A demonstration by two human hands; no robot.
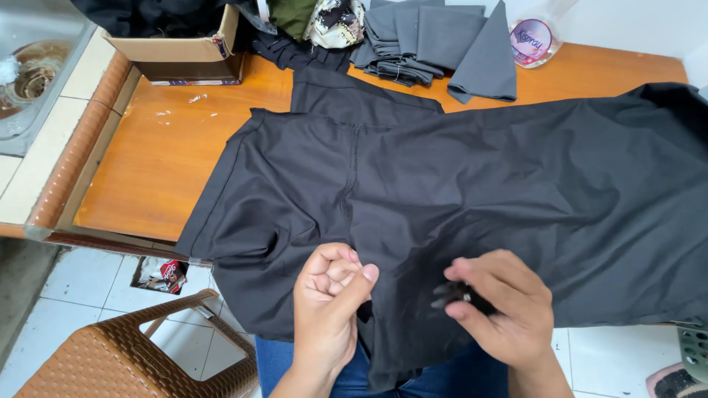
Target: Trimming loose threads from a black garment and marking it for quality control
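A large black garment (457, 191) lies spread over an orange wooden table (169, 147), its near edge hanging off toward my lap. My left hand (328, 309) pinches the fabric at that near edge, fingers curled tight with the thumb on top. Beside it, my right hand (501, 309) grips a small dark tool (451, 293) with metal tips, pressed to the same cloth. The two hands are a short gap apart at the garment's hem.
Folded grey cloths (435, 44) are stacked at the table's back, next to a clear bottle with a pink label (532, 37). A cardboard box (184, 48) with dark cloth stands back left. A brown woven stool (125, 354) sits on the tiled floor below left.
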